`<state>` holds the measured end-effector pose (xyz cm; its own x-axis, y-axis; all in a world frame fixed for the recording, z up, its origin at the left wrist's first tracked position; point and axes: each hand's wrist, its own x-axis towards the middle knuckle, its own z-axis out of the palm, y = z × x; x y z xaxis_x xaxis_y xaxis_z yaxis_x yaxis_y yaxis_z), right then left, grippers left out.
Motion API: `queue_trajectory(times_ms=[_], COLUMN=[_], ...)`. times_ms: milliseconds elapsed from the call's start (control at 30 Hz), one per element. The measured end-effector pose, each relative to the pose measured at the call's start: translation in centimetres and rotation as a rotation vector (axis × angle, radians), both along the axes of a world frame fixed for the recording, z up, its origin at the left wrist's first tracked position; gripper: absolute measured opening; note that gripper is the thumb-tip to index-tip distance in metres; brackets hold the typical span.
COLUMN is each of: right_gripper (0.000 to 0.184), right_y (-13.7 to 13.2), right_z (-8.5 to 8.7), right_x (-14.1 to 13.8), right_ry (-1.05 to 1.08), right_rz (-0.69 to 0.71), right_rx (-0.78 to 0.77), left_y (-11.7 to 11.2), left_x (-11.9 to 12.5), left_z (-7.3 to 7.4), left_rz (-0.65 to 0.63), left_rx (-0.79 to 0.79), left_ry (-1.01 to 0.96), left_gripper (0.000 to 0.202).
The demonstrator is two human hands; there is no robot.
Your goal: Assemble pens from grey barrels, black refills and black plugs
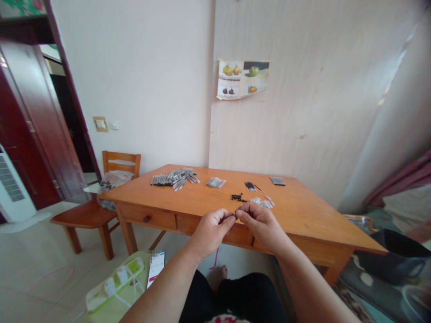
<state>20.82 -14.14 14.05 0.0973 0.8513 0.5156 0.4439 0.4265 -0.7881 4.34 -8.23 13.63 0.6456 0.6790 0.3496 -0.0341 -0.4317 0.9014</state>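
My left hand (211,229) and my right hand (260,223) meet in front of the near edge of the wooden table (303,224). Both are closed in a pinch, fingertips touching around a tiny dark part (235,217) too small to name. Just beyond them on the table lie a small cluster of black pieces (238,197) and a few pale slim pieces (263,202). Farther back sit a large pile of grey pen-like tubes (175,177), a smaller pale bundle (215,182), a dark bundle (250,186) and a flat dark bundle (277,181).
A wooden chair (101,211) with a plastic bag on it stands at the table's left end. Below my arms are a power strip on a green stool (116,280) and a phone (156,267). A dark door stands left; a black basin (400,258) sits right.
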Motion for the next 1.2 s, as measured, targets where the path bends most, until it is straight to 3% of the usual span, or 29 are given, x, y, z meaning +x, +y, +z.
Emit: queue_trajectory(times_ms=[167,367,533,800,1067,1200], right_gripper=[0.028,0.028,0.03,0.033,0.035,0.036], right_y=[0.3,0.5,0.8,1.1,1.1,1.1], right_z=[-0.3,-0.4,-0.6,-1.1,-1.0,-1.0], right_x=[-0.5,-0.1,0.3,-0.1,0.1,0.1], right_ry=[-0.019,0.012,0.053,0.135,0.222,0.234], right_rz=[-0.142,-0.13,-0.138,-0.153,-0.13,-0.128], right_rx=[0.015,0.019,0.037,0.026,0.024,0.022], left_y=[-0.2,0.5,0.7,0.4,0.8,0.8], left_x=[0.2,-0.2,-0.5,0.2,-0.2,-0.2], left_z=[0.1,-0.5,-0.6,-0.4,-0.8,-0.8], left_rz=[0.057,-0.072,-0.143,0.059,-0.102,-0.105], left_rx=[0.052,-0.115,-0.172,0.026,-0.241,-0.215], left_ry=[-0.012,0.019,0.06,0.001,0.069,0.081], left_gripper=[0.031,0.044,0.042,0.025,0.05,0.045])
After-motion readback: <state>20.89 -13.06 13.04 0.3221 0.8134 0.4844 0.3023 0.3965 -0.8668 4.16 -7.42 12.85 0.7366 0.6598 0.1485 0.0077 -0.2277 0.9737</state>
